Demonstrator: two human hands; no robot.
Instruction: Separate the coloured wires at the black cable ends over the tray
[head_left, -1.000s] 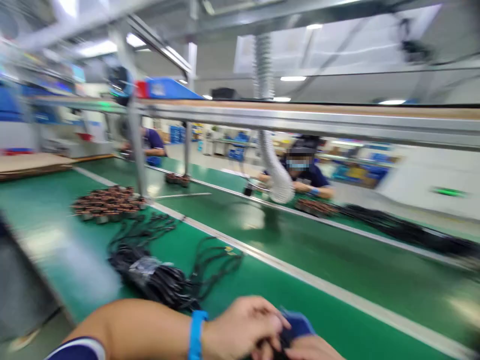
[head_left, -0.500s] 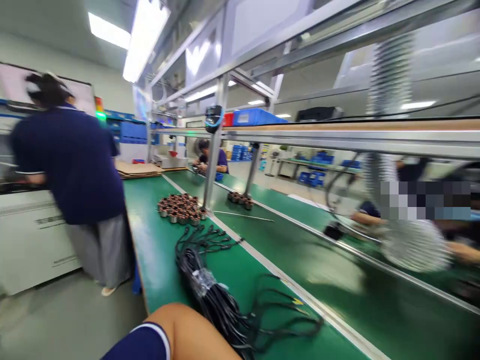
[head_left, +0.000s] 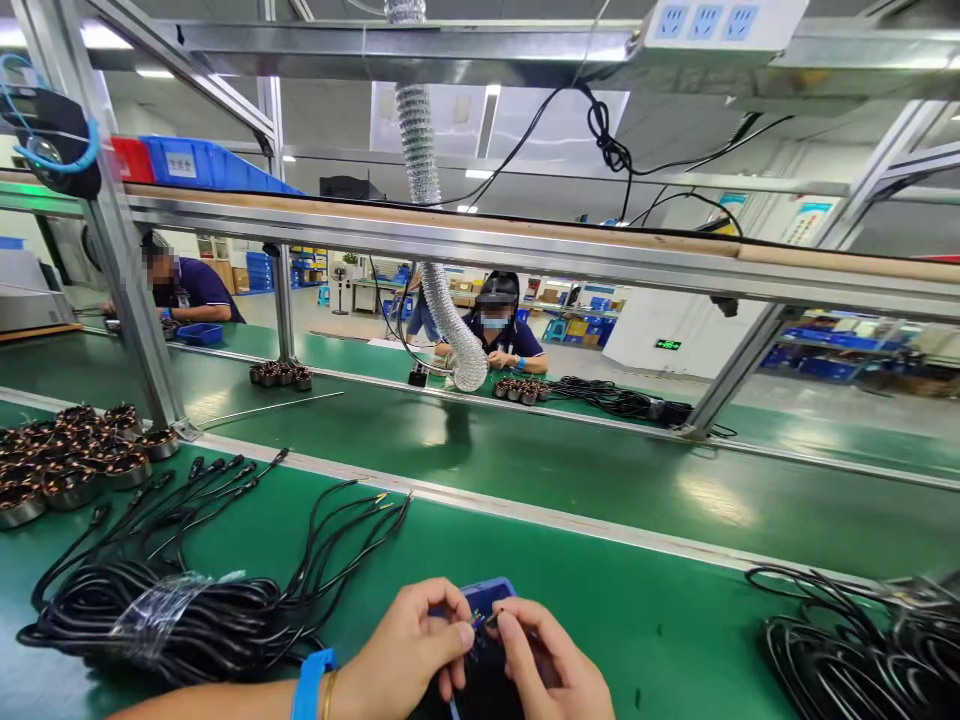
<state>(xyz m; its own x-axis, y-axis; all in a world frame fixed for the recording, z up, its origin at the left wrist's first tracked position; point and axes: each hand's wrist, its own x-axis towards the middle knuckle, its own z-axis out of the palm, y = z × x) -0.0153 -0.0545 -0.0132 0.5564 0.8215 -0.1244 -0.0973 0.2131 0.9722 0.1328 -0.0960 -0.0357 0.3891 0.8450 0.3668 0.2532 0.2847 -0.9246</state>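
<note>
Hands at the near edge of the green workbench (head_left: 660,620): left hand (head_left: 405,655) and right hand (head_left: 551,670) meet fingertip to fingertip, both pinching thin wire ends (head_left: 484,620) over a small blue-topped part (head_left: 487,598) that rests on the mat between them, probably held close so the fine tips can be lined up. Left wrist carries a blue wristband (head_left: 311,685); both palms curl inward, thumbs on top.
Bundle of black cables (head_left: 172,610), taped at the middle, lies toward the near left corner, loose ends fanned toward the centre strip. Second black cable coil (head_left: 862,650) sits at the near right edge.
Copper-wound stators (head_left: 67,465) cluster at the left edge beside an aluminium post (head_left: 124,270).
Farther bench: ribbed duct hose (head_left: 442,300) hangs down; a seated person (head_left: 499,335) works behind it.
</note>
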